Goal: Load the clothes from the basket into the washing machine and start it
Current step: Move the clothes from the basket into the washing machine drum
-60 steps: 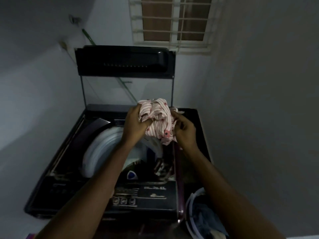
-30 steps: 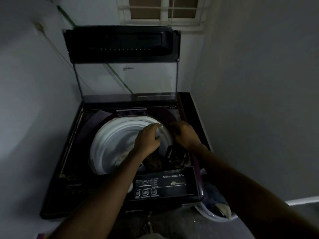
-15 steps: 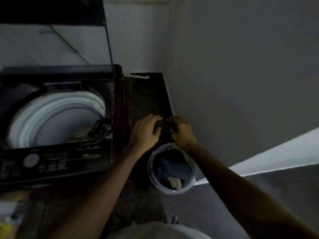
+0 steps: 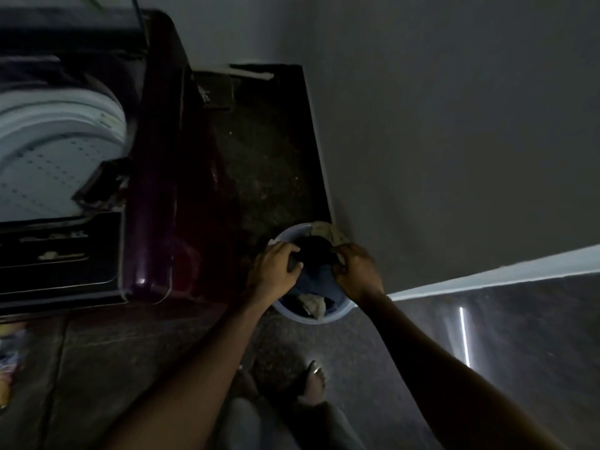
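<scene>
left hand [image 4: 274, 269] and right hand [image 4: 355, 271] are both inside the rim of the round pale-blue plastic basket [image 4: 311, 318], just below view centre at 6 o'clock. fingers of each hand are curled into the black crumpled garment [image 4: 316, 251] at the top of the load: the left hand grips its 9 o'clock side, the right hand its 3 o'clock side. the garment sits within the basket rim. toward 6 o'clock of it lie a dark-blue cloth [image 4: 319, 280] and an off-white cloth [image 4: 313, 303]. a beige cloth [image 4: 331, 232] hangs over the rim at 12 o'clock. the basket stands on the dark speckled floor [image 4: 259, 157], close against the grey wall [image 4: 454, 125] at its 3 o'clock; contact cannot be confirmed. the maroon top-loading washing machine [image 4: 156, 157] stands at 9 to 10 o'clock of the basket, apart from it. its white perforated drum [image 4: 48, 151] is exposed, and its black control panel [image 4: 58, 251] lies at the drum's 6 o'clock. a bare foot [image 4: 315, 381] rests on the floor at 6 o'clock of the basket. a blurred multicoloured item [image 4: 9, 358] sits at the view's 8 o'clock edge; its kind cannot be told.
</scene>
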Demonstrator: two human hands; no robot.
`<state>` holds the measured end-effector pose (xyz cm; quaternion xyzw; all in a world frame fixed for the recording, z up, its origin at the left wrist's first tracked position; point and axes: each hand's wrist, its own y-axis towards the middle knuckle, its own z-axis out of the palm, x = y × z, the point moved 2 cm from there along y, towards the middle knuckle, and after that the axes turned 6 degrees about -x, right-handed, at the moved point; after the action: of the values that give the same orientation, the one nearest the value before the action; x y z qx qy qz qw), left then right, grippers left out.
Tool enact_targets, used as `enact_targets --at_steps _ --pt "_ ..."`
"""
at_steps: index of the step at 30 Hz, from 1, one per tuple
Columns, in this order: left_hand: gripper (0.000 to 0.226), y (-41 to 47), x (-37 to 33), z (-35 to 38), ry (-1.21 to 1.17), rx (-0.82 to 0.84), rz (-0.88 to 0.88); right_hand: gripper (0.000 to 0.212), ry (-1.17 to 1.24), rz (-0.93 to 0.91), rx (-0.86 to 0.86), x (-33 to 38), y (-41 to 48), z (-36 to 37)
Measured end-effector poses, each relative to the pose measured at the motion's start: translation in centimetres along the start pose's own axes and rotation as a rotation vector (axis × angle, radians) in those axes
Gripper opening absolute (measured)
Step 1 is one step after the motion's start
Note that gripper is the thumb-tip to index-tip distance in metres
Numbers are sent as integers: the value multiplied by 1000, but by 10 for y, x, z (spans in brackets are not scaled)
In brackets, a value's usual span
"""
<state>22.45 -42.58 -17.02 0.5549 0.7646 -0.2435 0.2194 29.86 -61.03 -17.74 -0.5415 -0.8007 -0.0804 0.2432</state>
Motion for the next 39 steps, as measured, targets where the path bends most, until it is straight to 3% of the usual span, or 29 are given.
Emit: enact_targets --at_steps 6,11,13,15,16,18,20,24,27,29,31,32,39 --pt "46 46 106 121 99 79 8 35 -155 -44 137 -72 32 130" --pt "92 86 182 201 292 183 50 60 -162 -116 190 -115 57 229" --pt "86 94 196 221 359 218 21 66 -96 -108 168 -124 60 250" --pt "49 102 197 227 385 202 0 63 29 -31 93 -129 59 253" --pt "31 105 192 223 365 198 -8 59 77 11 49 -131 58 250" --pt "20 105 175 211 282 222 -1 55 134 65 7 -133 51 234" --pt "21 98 145 189 172 239 34 61 182 72 6 -126 43 206" --pt "24 73 61 126 -199 296 -5 93 298 43 107 -91 26 135" --pt "26 59 -4 68 -335 271 16 82 368 108 114 -62 16 85" --pt "27 51 -36 31 -346 252 48 59 402 193 54 -44 13 48" --pt "10 43 -58 -6 -353 198 52 44 417 235 -10 -28 9 6" --pt "3 39 -66 -24 -336 161 54 44 426 230 -48 -21 7 -13" --pt "25 1 -91 -103 -103 13 -22 53 570 35 -239 47 -9 -138"
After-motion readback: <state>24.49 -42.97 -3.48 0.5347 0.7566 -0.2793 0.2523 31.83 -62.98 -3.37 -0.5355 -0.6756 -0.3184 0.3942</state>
